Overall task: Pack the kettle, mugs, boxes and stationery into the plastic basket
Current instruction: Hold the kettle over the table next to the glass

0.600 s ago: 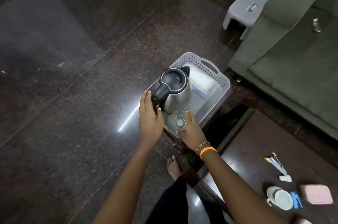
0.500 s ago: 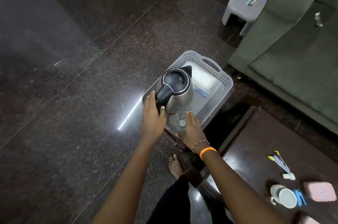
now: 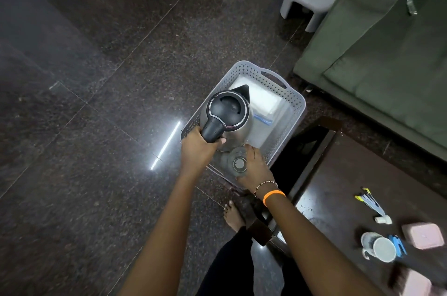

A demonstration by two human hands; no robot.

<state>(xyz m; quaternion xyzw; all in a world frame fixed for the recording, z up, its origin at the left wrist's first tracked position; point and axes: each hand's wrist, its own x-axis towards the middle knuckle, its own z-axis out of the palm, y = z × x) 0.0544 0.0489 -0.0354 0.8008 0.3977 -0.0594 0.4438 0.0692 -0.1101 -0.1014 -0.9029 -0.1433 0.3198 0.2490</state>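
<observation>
One kettle (image 3: 227,116), one basket (image 3: 294,102), one mug (image 3: 379,246), two hands.

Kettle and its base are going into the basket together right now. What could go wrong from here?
The left hand holds the kettle only by its handle, so it could swing or tip on landing. The right hand grips the round base at the basket's near edge, where it might catch the rim or get pinned beneath the kettle. The white packet already inside may leave the kettle sitting unevenly.
</observation>
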